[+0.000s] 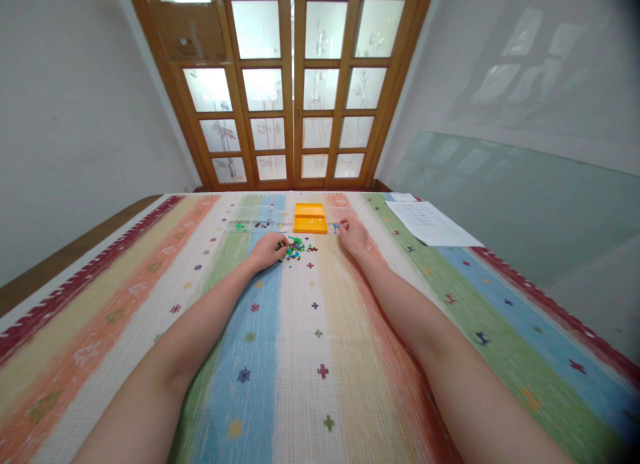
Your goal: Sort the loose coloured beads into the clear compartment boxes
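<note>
A small pile of mixed green, blue and dark red pieces (296,247) lies on the striped cloth. At its left edge is my left hand (270,251), its fingers closed together against the pieces; what they hold is too small to make out. My right hand (353,235) is beside a few blue pieces (337,229), right of the yellow box, with thumb and fingertips pinched together. The open yellow box (311,225) holds a few tiny pieces. To its left, clear trays hold green pieces (240,226) and dark pieces (263,225).
White printed paper (433,224) lies at the right of the table, which is covered by a striped cloth (295,384). A greenish glass panel (500,197) leans by the right wall. Wooden doors with glass panes (295,84) stand behind the table.
</note>
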Demonstrator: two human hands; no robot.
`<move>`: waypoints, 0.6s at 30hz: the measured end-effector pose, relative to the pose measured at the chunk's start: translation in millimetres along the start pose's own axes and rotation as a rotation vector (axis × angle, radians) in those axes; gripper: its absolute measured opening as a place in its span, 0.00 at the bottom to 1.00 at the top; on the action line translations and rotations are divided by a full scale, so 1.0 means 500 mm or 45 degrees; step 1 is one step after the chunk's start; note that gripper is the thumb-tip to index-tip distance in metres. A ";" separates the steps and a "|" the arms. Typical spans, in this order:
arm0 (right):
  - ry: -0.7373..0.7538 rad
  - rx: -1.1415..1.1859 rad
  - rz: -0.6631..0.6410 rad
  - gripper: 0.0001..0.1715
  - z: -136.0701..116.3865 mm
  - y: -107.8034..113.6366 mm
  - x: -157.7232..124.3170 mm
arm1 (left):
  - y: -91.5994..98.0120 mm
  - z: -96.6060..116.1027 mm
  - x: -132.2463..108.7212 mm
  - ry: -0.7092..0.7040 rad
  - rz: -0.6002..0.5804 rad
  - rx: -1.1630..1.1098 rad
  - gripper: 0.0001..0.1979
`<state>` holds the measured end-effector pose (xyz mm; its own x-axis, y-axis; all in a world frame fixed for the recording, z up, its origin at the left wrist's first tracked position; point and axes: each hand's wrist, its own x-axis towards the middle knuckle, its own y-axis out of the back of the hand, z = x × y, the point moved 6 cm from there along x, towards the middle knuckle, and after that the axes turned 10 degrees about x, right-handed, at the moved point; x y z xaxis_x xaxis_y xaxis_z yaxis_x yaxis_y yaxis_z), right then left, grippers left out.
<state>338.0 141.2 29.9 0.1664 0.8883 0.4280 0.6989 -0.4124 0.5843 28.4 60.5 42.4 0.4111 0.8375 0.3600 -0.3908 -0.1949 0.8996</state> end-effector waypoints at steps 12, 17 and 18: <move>0.035 -0.021 -0.092 0.18 -0.014 -0.022 -0.008 | 0.001 0.020 -0.009 -0.161 -0.048 0.108 0.07; 0.036 -0.045 -0.133 0.18 -0.028 -0.024 -0.015 | 0.002 0.022 -0.009 -0.218 -0.017 0.153 0.07; 0.044 -0.048 -0.138 0.18 -0.031 -0.025 -0.016 | 0.003 0.025 -0.009 -0.234 -0.017 0.156 0.06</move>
<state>317.4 136.2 29.9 0.0664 0.9209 0.3842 0.6848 -0.3221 0.6537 36.1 50.0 45.2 0.5630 0.7355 0.3768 -0.2862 -0.2542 0.9238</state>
